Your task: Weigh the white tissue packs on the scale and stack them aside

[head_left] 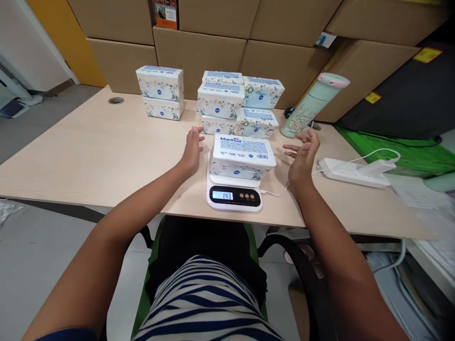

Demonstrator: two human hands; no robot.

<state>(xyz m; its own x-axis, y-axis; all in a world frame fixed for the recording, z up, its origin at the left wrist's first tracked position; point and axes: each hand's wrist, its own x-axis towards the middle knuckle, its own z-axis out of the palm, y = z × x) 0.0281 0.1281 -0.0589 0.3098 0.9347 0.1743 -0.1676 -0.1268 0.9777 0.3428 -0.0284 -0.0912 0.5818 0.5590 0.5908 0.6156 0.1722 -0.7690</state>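
A white tissue pack with blue lettering and a floral side lies on a white digital scale, whose lit display reads about 143. My left hand is raised just left of the pack, fingers apart and holding nothing. On the other side, my right hand is held a little away from the pack, its fingers spread and bare. Behind the scale stand stacked tissue packs, several in two adjoining piles. Another stack of two tissue packs sits farther left.
A mint-green bottle stands at the back right. Beside my right hand lies a white power strip with a plugged-in adapter; a thin white cable runs to the scale. Cardboard boxes line the back of the wooden table.
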